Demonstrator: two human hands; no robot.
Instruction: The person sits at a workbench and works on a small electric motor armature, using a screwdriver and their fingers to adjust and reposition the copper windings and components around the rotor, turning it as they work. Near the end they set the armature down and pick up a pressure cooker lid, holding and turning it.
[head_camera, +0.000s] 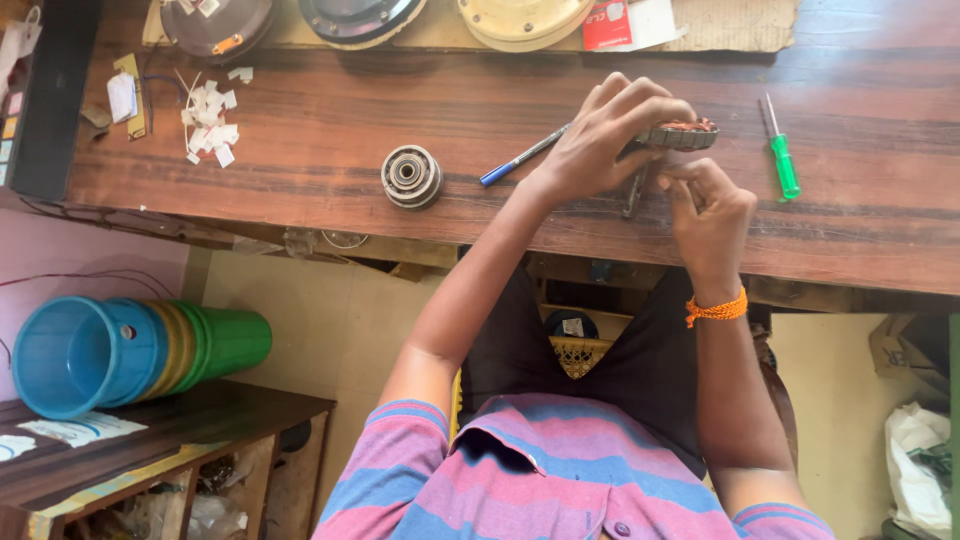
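Fingers of left hand gripped the wound stator on edge, steadying it while right hand pinched something beneath.

Left hand fingers curled in grip; right hand pinching just beside.

Bright, warm daylight is falling evenly across the brown wooden workbench, producing only short, soft shadows. A mild sheen is showing along the bench grain at the upper right. The green-handled screwdriver and the round metal bearing hub are rendering sharply. The striped shirt near the lens is appearing slightly soft. Wide-angle stretching is bending the frame edges.
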